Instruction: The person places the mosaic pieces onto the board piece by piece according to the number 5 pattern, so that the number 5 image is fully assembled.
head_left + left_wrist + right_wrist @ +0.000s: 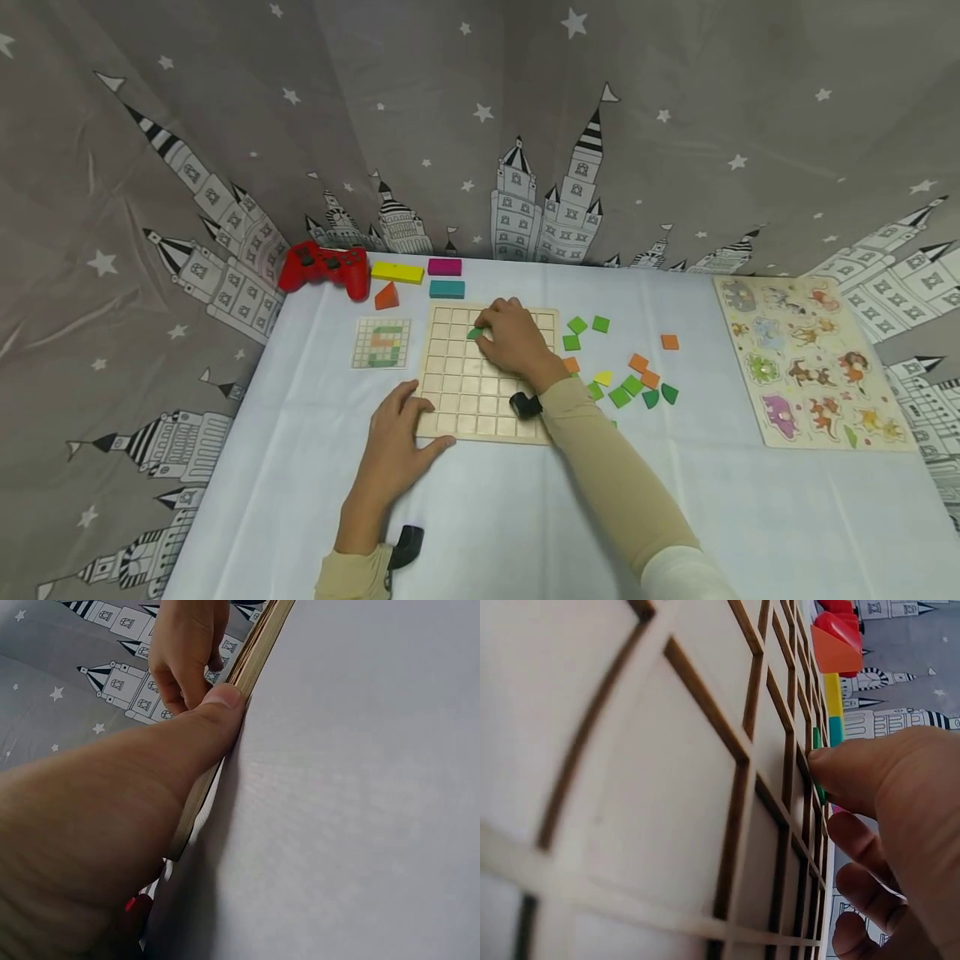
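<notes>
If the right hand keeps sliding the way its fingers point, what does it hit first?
The right hand points up-left across the grid board. Beyond the green piece at its fingertips, probably the teal block; depth is uncertain.

Backdrop: grey fabric curtain (480, 108) hangs behind and around both sides of the work area, draped in soft vertical folds. Printed on it are white stars and black-and-white striped castle towers, the towers ranged in a band just above the far edge and down the left and right flanks.

Below it, a flat surface covered by a pale blue-white cloth (525, 517), faint crease lines crossing it in a grid. The cloth's far edge meets the curtain.

Light is even and diffuse, soft shadows only. No walls, floor or windows in view; the curtain fills everything beyond the cloth.
</notes>
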`<state>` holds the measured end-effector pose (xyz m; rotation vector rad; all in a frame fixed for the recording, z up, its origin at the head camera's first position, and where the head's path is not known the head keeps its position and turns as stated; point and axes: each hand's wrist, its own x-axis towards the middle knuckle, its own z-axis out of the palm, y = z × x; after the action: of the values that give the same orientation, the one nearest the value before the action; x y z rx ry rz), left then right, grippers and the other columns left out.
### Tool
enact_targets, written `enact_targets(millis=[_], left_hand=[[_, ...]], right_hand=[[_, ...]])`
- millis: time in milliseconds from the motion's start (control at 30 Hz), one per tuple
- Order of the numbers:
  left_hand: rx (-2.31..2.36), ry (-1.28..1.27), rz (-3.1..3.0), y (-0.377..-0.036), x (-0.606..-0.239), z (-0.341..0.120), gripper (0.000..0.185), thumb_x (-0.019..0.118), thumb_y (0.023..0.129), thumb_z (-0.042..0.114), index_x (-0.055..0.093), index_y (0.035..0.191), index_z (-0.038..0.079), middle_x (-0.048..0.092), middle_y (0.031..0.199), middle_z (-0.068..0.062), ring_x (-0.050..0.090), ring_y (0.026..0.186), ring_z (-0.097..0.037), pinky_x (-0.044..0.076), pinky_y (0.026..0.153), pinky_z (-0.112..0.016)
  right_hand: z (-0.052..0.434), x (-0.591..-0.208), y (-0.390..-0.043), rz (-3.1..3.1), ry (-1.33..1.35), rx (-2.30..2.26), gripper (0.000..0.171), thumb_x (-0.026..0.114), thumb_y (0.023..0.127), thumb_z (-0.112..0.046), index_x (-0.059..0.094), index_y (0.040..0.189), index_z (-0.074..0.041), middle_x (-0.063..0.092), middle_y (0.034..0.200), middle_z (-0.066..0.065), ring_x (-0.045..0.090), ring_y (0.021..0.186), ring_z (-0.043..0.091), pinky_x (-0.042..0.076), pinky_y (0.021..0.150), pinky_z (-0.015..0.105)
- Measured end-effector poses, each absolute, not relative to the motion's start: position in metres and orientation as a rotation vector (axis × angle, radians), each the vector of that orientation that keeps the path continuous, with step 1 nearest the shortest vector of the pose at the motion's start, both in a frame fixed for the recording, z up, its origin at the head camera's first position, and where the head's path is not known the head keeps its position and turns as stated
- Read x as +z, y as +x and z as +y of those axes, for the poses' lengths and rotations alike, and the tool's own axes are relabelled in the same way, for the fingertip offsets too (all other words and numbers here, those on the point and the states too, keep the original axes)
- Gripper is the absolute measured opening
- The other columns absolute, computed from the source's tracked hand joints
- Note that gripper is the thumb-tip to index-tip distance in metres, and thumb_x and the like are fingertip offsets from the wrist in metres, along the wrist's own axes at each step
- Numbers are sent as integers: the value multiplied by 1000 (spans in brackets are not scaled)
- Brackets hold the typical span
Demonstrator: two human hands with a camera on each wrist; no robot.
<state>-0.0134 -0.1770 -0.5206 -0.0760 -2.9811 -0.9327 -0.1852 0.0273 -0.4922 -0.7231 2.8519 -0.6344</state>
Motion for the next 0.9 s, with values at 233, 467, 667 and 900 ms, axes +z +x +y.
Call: enact_targets(millis=[233, 467, 667, 900], left_hand=[[-921, -74, -2979, -12, -519, -175, 55, 90, 76, 39, 57, 110, 13, 39, 157, -16, 34, 148, -39, 27, 120, -61], [-942, -40, -3001, -12, -520, -174, 56, 90, 75, 41, 58, 111, 13, 39, 158, -15, 31, 150, -39, 25, 122, -62], [-975, -47, -3000, -15, -520, -172, 56, 90, 76, 42, 57, 111, 13, 39, 158, -16, 32, 150, -39, 25, 122, -62], [-960, -43, -2984, -16, -520, -174, 56, 90, 75, 41, 58, 110, 13, 41, 156, -17, 34, 148, -40, 26, 120, -63]], right_hand=[[36, -495, -181, 2830, -698, -727, 33, 61, 102, -34, 69, 130, -18, 63, 130, 6, 53, 111, 26, 49, 99, 41], [99, -487, -177, 2821, -477, -1034, 39, 65, 100, -30, 65, 135, -12, 63, 131, 13, 54, 118, 32, 47, 106, 49], [174, -489, -173, 2945, -280, -992, 40, 68, 98, -26, 66, 133, -7, 65, 123, 18, 53, 113, 36, 47, 98, 52], [237, -493, -150, 3018, -98, -1022, 38, 67, 98, -21, 66, 132, -5, 64, 123, 21, 52, 105, 35, 44, 90, 49]])
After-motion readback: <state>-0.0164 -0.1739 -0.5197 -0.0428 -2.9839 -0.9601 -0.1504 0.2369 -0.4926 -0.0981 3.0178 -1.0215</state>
